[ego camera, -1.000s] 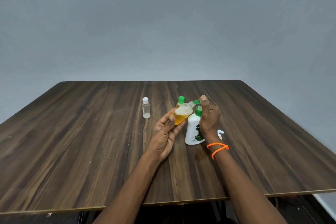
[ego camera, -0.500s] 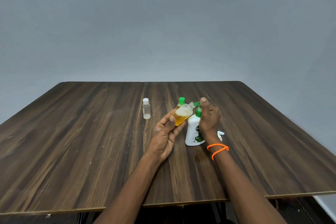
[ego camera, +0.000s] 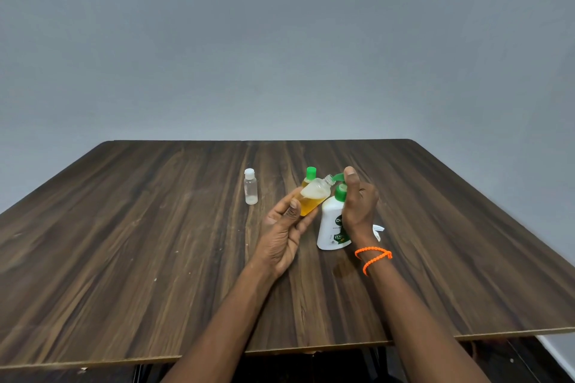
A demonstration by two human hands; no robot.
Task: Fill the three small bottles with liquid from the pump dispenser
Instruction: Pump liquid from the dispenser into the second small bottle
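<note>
So mid-frame, left hand (ego camera: 284,228) pinches the tilted small bottle (ego camera: 312,197) at the pump dispenser (ego camera: 334,224) spout; right hand (ego camera: 357,202) curls over the pump; looks light, probably slippery plastic, so I'd grip its body.

Your right hand (ego camera: 357,202) covers most of the green pump head on the pump dispenser (ego camera: 332,227), so you cannot see whether the spout touches the tilted bottle's (ego camera: 313,197) open neck. That hand also hides part of the dispenser's label, and the print that shows is too small to read. A small white object (ego camera: 379,229) pokes out behind your right wrist; too little of it shows to tell what it is. The green-capped bottle (ego camera: 309,176) stands half hidden behind the tilted one. Both your forearms run off the bottom edge, and the table's (ego camera: 124,242) near corners are cut off too.
</note>
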